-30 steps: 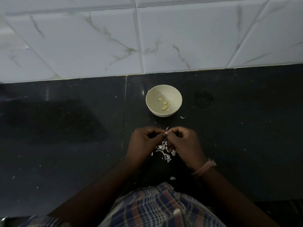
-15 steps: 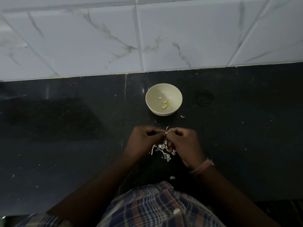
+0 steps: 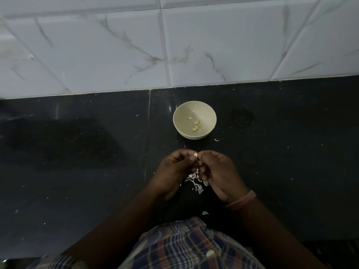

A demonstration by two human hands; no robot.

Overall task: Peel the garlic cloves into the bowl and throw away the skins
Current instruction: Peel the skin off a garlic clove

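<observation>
Left hand (image 3: 175, 169) and right hand (image 3: 217, 171) meet fingertip to fingertip over the black counter (image 3: 77, 171), both pinching one garlic clove (image 3: 195, 155) between curled fingers. Clove sits at the pinch, just near side of the bowl (image 3: 182, 117) holding peeled cloves (image 3: 196, 125). Skins (image 3: 196, 182) lie below the hands.

No words to read

There are no letters, numbers, labels or signs on anything here.
</observation>
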